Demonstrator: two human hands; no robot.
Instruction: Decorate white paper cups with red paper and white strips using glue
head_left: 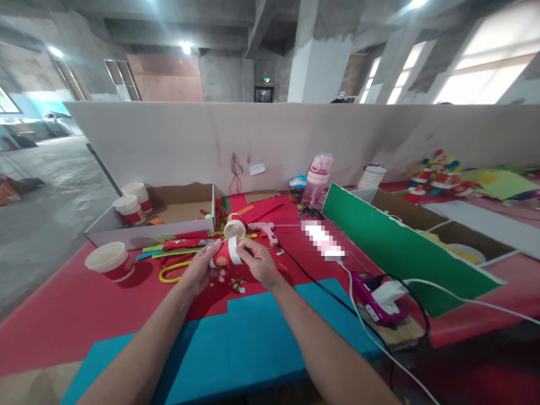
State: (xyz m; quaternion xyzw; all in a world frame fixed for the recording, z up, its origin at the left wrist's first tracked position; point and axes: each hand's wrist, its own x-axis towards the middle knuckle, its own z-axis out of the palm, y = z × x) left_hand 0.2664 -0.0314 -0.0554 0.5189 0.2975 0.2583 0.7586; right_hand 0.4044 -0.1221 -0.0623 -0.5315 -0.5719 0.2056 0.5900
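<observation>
Over the red table covering, my left hand (pixel 202 265) grips a red-and-white paper cup (pixel 222 254) tipped onto its side, fingers wrapped beneath it. The thumb and fingers of my right hand (pixel 256 260) pinch at the cup's white end; whether something small is between them cannot be made out. Just behind, another paper cup (pixel 234 226) leans with its opening toward me. A pink glue gun (pixel 265 230) lies to the right of it. Yellow-handled scissors (pixel 171 273) rest beside my left wrist, and small scraps (pixel 237 286) are scattered below the held cup.
A blue sheet (pixel 261 332) covers the table's front edge. Left are a large paper tub (pixel 110 261) and an open box (pixel 181 205) with cups. Right are a green-sided box (pixel 392 242), a purple power strip (pixel 377 301) with trailing cables, and a pink bottle (pixel 317 180).
</observation>
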